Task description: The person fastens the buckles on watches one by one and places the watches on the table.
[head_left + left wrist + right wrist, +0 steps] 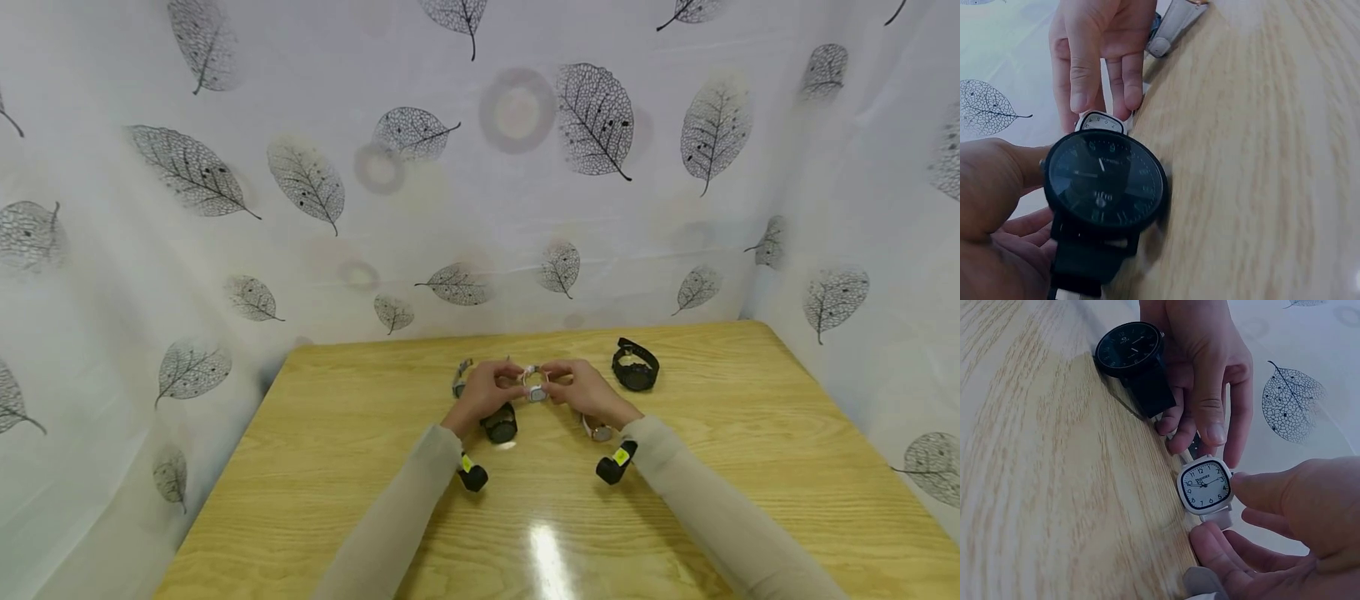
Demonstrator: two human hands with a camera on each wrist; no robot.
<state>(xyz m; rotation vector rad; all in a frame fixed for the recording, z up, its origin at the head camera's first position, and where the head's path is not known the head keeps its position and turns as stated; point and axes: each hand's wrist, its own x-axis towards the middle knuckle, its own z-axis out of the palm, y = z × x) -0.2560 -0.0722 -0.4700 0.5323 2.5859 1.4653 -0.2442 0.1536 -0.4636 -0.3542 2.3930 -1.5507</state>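
Observation:
A white wristwatch with a rounded-square dial (1205,484) stands on the table, its strap looped upright. My left hand (489,390) pinches its left side and my right hand (585,390) its right side. The right thumb touches the case beside the crown in the right wrist view. A round black watch (500,425) lies under my left wrist and hides part of the left hand in the left wrist view (1107,178). Below my right hand is a watch with a white strap and rose-gold case (600,431), partly covered.
A larger black watch (636,371) sits with its strap looped at the back right. Left of my left hand stands a grey-strapped watch (460,379). Behind the wooden table (360,500) hangs a leaf-patterned white curtain (480,217), which also runs along both sides.

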